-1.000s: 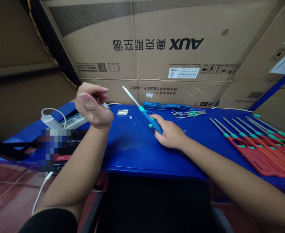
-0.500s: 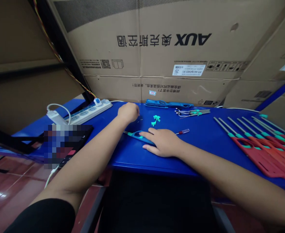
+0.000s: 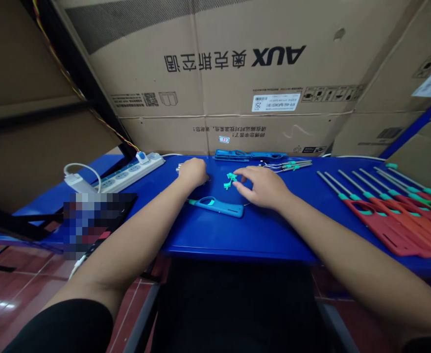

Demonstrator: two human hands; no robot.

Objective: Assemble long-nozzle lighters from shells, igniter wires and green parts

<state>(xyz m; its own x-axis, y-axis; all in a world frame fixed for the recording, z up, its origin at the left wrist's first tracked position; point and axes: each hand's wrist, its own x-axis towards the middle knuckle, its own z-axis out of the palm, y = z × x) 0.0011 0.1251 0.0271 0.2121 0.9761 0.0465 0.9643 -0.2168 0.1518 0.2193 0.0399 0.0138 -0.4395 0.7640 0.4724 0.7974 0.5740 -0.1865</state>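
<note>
On the blue surface (image 3: 215, 238), before you: one blue lighter (image 3: 223, 208), lying flat toward the near edge, butt end to the right, far end hidden behind your left forearm.

Your left hand (image 3: 194, 171): beyond the lighter, fingers curled in; contents, if any, cannot be told.

Your right hand (image 3: 261, 186): thumb and forefinger parted, nothing seen held; forefinger just beside the green bits (image 3: 230, 179), contact uncertain.

Behind your left hand: metal cylinders (image 3: 179, 167), partly covered.

Along the back: blue casings (image 3: 233, 156); to their right, rods (image 3: 296, 166) with wires.

To your right: red lighters (image 3: 377, 228), side by side, rods pointing away.

To your left: one power strip (image 3: 138, 169), plugs fitted.
</note>
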